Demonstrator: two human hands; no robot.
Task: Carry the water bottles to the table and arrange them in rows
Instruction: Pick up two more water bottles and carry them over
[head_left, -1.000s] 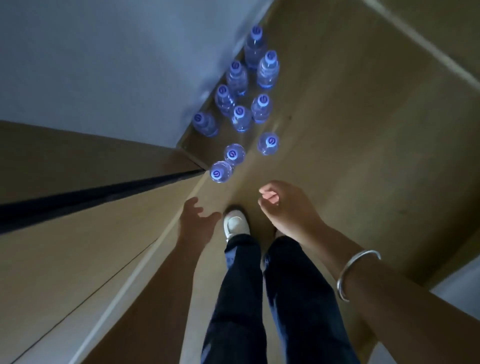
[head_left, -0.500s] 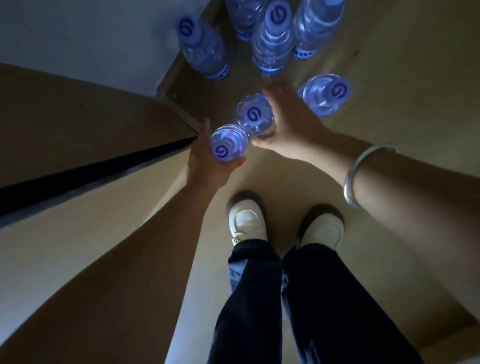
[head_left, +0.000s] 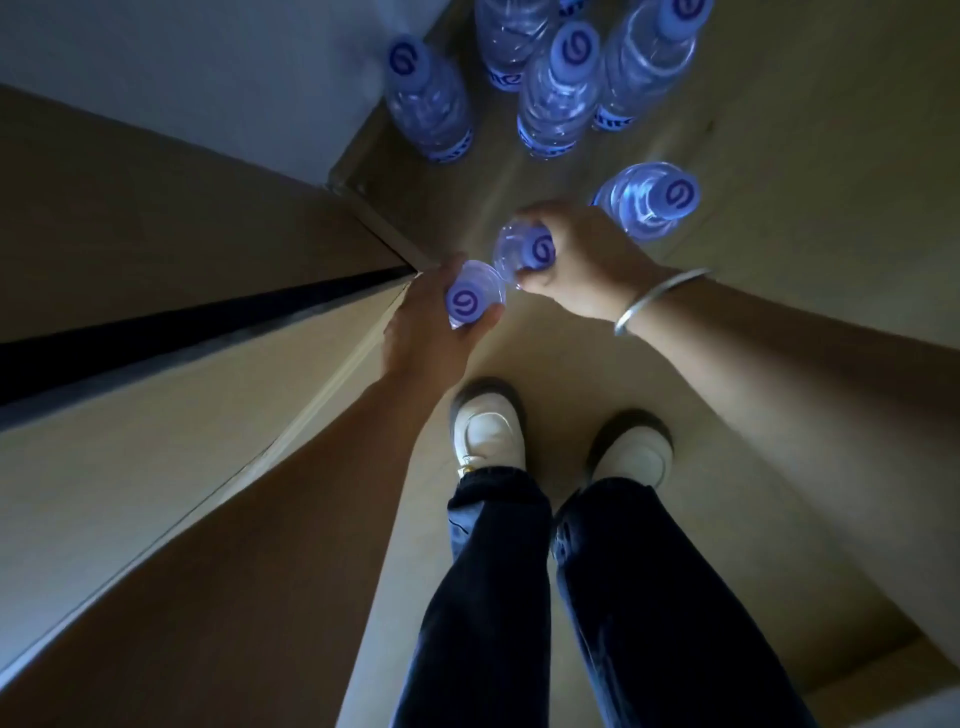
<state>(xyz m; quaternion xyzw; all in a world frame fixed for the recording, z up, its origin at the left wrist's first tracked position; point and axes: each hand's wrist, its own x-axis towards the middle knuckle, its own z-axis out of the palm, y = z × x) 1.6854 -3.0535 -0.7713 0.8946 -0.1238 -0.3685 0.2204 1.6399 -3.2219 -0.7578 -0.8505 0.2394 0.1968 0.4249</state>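
Now one capped water bottle (head_left: 470, 301) is gripped by the left hand (head_left: 426, 332) and its neighbour (head_left: 524, 252) by the right hand (head_left: 582, 260), where both were merely reached for; carrying can begin.

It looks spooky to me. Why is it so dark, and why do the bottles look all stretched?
Head view: the light is dim, so the tan floor and dark trousers look murky; the clear plastic bottles with blue caps catch the little light and shine bluish; the wide-angle lens stretches them and the arms toward the edges; the left hand and right hand each hold one bottle, slightly soft.
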